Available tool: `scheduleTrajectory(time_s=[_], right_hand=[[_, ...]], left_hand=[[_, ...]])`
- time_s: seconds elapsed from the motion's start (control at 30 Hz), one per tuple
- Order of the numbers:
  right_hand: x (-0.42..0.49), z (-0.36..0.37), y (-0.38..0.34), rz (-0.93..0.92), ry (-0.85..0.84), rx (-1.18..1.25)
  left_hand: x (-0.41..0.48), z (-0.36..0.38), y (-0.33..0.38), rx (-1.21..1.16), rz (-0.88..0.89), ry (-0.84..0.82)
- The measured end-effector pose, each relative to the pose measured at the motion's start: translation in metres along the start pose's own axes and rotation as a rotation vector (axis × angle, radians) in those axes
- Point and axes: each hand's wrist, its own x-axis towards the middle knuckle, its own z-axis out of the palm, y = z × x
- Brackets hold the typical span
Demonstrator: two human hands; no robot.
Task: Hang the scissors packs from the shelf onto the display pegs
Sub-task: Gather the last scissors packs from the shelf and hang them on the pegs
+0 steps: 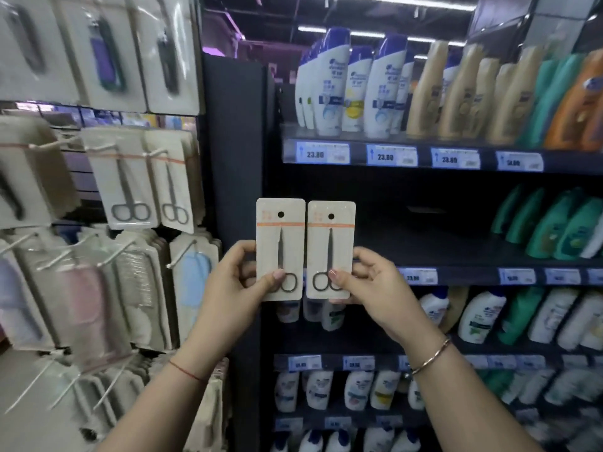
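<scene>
Here each hand pinches one scissors pack upright: left hand (238, 275) on the left pack (280, 249), right hand (365, 282) on the right pack (330, 249), edges nearly touching, well right of the pegs (153, 154). Threading two small holes together could miss, dropping one.

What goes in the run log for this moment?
left hand: holds scissors pack | right hand: holds second pack | neither hung

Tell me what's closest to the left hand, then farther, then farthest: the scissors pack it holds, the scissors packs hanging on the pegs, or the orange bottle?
1. Scissors pack in the left hand.
2. Hanging scissors packs, up-left on the pegs.
3. Orange bottle, far right, top shelf.
</scene>
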Motion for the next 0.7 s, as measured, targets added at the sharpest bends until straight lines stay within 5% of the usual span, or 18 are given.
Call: scheduleTrajectory(time_s=[0.37,0.7], right_hand=[[0.034,0.135,-0.051,-0.132,-0.018,0.052],[0.054,0.191,-0.070,-0.224,-0.020,0.067]], left_hand=[[0.022,-0.155,0.027,-0.079,0.129,0.035],[0.040,-0.211,0.029,-0.064,0.189,0.030]])
